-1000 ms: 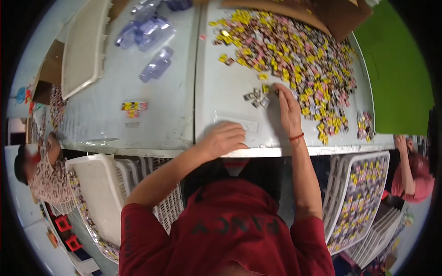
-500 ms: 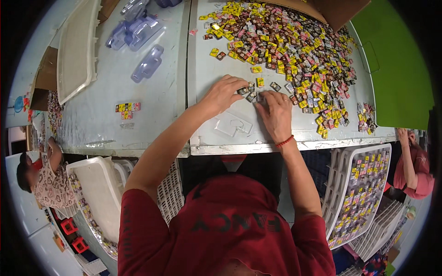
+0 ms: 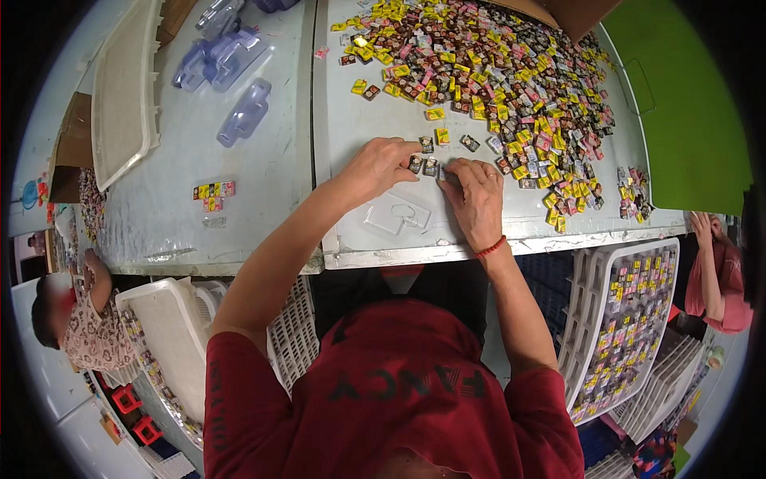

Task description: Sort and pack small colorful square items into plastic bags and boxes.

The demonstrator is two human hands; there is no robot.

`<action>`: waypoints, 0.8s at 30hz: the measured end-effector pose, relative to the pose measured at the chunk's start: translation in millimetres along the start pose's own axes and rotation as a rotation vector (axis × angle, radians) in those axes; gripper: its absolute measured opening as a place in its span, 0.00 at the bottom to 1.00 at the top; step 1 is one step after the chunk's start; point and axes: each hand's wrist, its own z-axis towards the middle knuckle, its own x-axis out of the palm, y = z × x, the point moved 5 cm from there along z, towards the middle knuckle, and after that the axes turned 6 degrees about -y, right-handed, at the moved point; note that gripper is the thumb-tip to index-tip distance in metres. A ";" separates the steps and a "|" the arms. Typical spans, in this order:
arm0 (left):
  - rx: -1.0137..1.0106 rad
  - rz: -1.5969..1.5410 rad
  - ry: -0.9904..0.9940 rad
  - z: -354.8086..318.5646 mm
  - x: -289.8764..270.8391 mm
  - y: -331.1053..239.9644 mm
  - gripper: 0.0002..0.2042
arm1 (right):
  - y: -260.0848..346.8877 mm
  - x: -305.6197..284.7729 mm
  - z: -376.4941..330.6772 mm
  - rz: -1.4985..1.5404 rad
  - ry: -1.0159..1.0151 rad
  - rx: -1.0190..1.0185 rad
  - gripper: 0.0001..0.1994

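Both hands pinch at a few small dark wrapped candies (image 3: 427, 164) lying between them on the pale metal counter (image 3: 263, 168): left hand (image 3: 381, 166) with fingertips closed on one, right hand (image 3: 476, 199) fingers curled beside. A clear moulded plastic tray (image 3: 396, 214) lies just below the left hand, and a wide heap of yellow and pink wrapped candies (image 3: 495, 72) spreads beyond both.

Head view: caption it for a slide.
Both hands, left and right, gather small wrapped pieces beside a clear plastic tray.

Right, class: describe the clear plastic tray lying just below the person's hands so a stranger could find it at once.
Start at the white table carrying the big heap of small wrapped pieces. Near its front edge, below the left hand and beside the right hand, lies the clear plastic blister tray. Unlike the bluish trays far left, it is colourless, flat and alone.
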 end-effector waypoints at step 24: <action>0.286 0.271 -0.243 49.9 26.1 -15.1 0.09 | -28.6 -12.7 35.9 -0.281 -0.114 -0.050 0.08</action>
